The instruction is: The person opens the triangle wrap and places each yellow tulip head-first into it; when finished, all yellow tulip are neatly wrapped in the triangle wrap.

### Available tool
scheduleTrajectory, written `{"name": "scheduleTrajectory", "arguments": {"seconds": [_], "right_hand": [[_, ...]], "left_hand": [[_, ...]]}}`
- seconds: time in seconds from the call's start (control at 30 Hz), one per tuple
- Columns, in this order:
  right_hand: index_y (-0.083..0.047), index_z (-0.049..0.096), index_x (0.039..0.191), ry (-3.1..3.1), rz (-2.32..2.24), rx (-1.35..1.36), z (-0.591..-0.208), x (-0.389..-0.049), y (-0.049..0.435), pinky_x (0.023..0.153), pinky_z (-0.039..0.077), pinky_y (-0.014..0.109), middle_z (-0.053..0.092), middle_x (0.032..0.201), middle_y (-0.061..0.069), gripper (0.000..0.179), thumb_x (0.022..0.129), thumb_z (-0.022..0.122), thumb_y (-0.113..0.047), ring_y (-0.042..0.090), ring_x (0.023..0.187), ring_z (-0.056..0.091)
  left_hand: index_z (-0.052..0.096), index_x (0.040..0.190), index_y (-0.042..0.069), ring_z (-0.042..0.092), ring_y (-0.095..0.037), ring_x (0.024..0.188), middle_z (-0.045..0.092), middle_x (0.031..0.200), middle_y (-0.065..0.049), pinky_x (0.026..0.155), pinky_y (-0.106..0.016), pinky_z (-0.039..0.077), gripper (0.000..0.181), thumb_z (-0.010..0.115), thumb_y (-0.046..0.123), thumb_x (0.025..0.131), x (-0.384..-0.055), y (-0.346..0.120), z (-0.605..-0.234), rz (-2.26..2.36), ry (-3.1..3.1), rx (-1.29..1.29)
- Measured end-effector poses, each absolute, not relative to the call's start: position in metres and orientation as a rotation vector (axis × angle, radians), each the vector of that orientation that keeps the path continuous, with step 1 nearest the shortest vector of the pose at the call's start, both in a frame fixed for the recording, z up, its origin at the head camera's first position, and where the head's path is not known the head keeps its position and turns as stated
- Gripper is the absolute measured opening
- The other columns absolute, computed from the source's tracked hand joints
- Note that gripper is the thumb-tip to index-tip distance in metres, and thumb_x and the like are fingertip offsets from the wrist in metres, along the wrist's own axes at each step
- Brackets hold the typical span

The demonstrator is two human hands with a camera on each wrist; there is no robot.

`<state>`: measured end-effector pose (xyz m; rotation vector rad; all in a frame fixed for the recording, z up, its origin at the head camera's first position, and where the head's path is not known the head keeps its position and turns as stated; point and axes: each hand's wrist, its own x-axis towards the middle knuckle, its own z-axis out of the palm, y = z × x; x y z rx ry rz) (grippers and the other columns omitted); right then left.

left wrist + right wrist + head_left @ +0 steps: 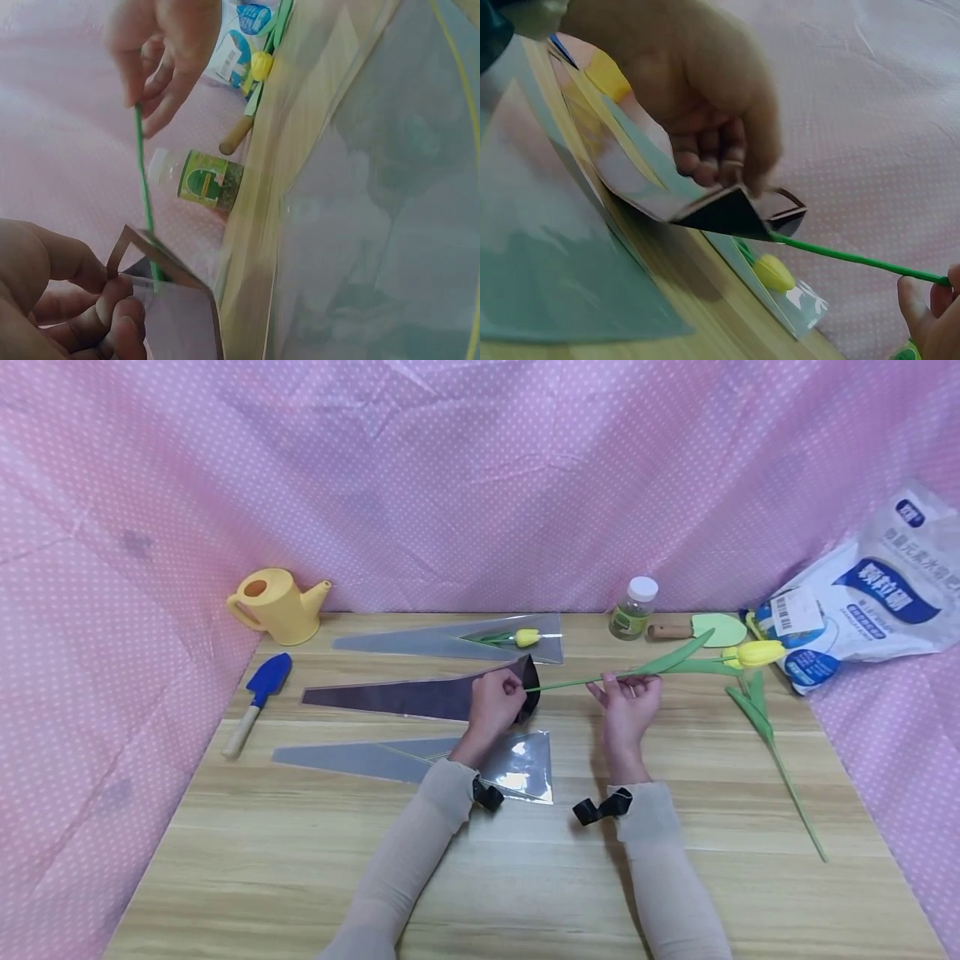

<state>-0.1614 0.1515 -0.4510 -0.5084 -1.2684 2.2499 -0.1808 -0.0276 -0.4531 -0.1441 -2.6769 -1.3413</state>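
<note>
My left hand point(495, 700) pinches the rim of a dark wrapping sleeve point(390, 696) at its wide mouth, which stands open in the left wrist view. With thumb and fingertips, my right hand point(628, 706) holds the green stem point(855, 261) of a yellow tulip point(759, 652). The stem's lower end goes into the sleeve's mouth, and its tip is hidden inside. The bloom and leaves point right, away from the sleeve. Behind lies a clear sleeve point(420, 643) with a yellow tulip point(527, 637) in it. Another clear sleeve point(352, 758) lies flat in front, partly under my left forearm.
Another green-stemmed flower point(791, 789) lies at the right. Along the back stand a yellow watering can point(288, 610) and a lidded bottle point(632, 610), with a light green trowel point(716, 629) beside it. A white bag point(862, 602) leans back right; a blue trowel point(262, 689) lies left.
</note>
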Motion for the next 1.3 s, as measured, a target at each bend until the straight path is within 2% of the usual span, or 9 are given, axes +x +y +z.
{"name": "scheduleTrajectory", "arguments": {"seconds": [0.1, 0.33, 0.57, 0.77, 0.97, 1.07, 1.17, 1.3], "right_hand": [[-0.01, 0.044, 0.104, -1.259, 2.269, -0.498, -0.45, -0.161, 0.146, 0.074, 0.063, 0.036, 0.05, 0.097, 0.009, 0.034, 0.088, 0.062, 0.014, 0.014, 0.082, 0.059], [-0.001, 0.042, 0.111, -1.314, 2.259, -0.465, -0.453, -0.16, 0.137, 0.076, 0.062, 0.036, 0.05, 0.098, 0.007, 0.036, 0.087, 0.063, 0.014, 0.014, 0.084, 0.06], [-0.016, 0.045, 0.105, -1.417, 2.239, -0.44, -0.46, -0.159, 0.133, 0.083, 0.061, 0.038, 0.053, 0.103, 0.013, 0.034, 0.09, 0.062, 0.01, 0.017, 0.087, 0.061], [-0.015, 0.044, 0.106, -1.485, 2.248, -0.441, -0.465, -0.157, 0.13, 0.077, 0.062, 0.03, 0.052, 0.107, 0.02, 0.035, 0.09, 0.061, 0.011, 0.016, 0.087, 0.061], [-0.015, 0.043, 0.112, -1.533, 2.286, -0.432, -0.464, -0.156, 0.128, 0.075, 0.062, 0.028, 0.051, 0.106, 0.015, 0.039, 0.09, 0.062, 0.011, 0.012, 0.085, 0.064], [-0.008, 0.041, 0.121, -1.563, 2.292, -0.416, -0.46, -0.155, 0.129, 0.074, 0.062, 0.028, 0.051, 0.103, 0.007, 0.035, 0.095, 0.06, 0.004, 0.013, 0.087, 0.066], [-0.004, 0.042, 0.126, -1.555, 2.308, -0.391, -0.456, -0.154, 0.131, 0.074, 0.062, 0.029, 0.054, 0.102, 0.006, 0.028, 0.101, 0.053, -0.007, 0.018, 0.09, 0.067], [-0.01, 0.054, 0.118, -1.468, 2.341, -0.389, -0.452, -0.153, 0.135, 0.072, 0.062, 0.028, 0.058, 0.099, 0.006, 0.017, 0.105, 0.047, -0.019, 0.017, 0.087, 0.067]], "left_hand": [[0.074, 0.083, 0.004, 0.059, -0.011, 0.059, 0.071, 0.07, -0.008, 0.058, -0.021, 0.046, 0.01, 0.064, 0.005, 0.083, -0.179, -0.026, -0.451, -1.323, -2.68, -0.15], [0.074, 0.082, 0.004, 0.059, -0.012, 0.059, 0.071, 0.069, -0.008, 0.057, -0.02, 0.046, 0.01, 0.065, 0.004, 0.083, -0.176, -0.023, -0.447, -1.299, -2.654, -0.17], [0.074, 0.082, 0.001, 0.059, -0.012, 0.057, 0.07, 0.067, -0.009, 0.057, -0.02, 0.047, 0.01, 0.065, 0.002, 0.083, -0.171, -0.02, -0.443, -1.287, -2.584, -0.262], [0.073, 0.08, 0.002, 0.062, -0.013, 0.058, 0.071, 0.068, -0.009, 0.057, -0.02, 0.049, 0.009, 0.065, 0.001, 0.082, -0.168, -0.018, -0.439, -1.273, -2.55, -0.304], [0.074, 0.08, 0.002, 0.062, -0.014, 0.059, 0.072, 0.068, -0.009, 0.057, -0.02, 0.048, 0.009, 0.065, 0.001, 0.082, -0.166, -0.018, -0.437, -1.258, -2.56, -0.283], [0.073, 0.08, 0.002, 0.061, -0.013, 0.058, 0.071, 0.067, -0.009, 0.057, -0.02, 0.047, 0.008, 0.066, 0.001, 0.082, -0.166, -0.019, -0.436, -1.252, -2.567, -0.273], [0.073, 0.079, 0.002, 0.058, -0.012, 0.057, 0.07, 0.066, -0.008, 0.056, -0.019, 0.045, 0.008, 0.066, 0.001, 0.082, -0.166, -0.019, -0.437, -1.247, -2.568, -0.274], [0.072, 0.078, 0.004, 0.056, -0.01, 0.057, 0.068, 0.064, -0.007, 0.055, -0.018, 0.042, 0.008, 0.065, 0.001, 0.082, -0.165, -0.019, -0.437, -1.244, -2.572, -0.269]]}}
